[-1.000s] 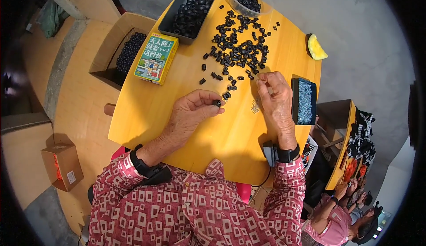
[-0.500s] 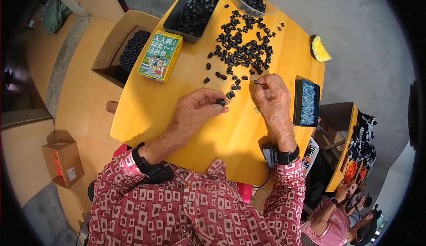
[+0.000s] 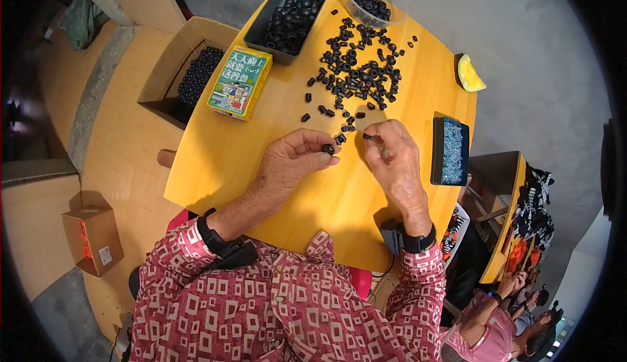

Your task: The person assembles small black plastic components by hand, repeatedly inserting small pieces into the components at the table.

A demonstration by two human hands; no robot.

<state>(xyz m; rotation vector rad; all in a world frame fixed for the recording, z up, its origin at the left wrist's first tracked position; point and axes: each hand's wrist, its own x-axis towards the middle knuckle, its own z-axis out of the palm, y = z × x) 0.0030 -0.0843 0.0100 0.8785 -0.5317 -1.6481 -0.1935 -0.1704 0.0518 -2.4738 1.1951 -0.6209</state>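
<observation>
My left hand pinches a small round black part between thumb and fingertips, over the near middle of the table. To its right, my right hand is closed in a pinch on a small black piece, whose exact kind is too small to make out. A gap lies between the two hands. Just beyond the left fingertips sit a few loose black pieces, and past both hands spreads a pile of similar small black pieces.
Farther back stand a grey bin of black parts and a clear bowl holding more. A green-yellow box lies at left. At right are a black tray of small clear bits and a yellow wedge. People sit at lower right.
My right hand has moved left, closer to my left hand, with the small black piece in its pinch. My left hand has hardly shifted.
</observation>
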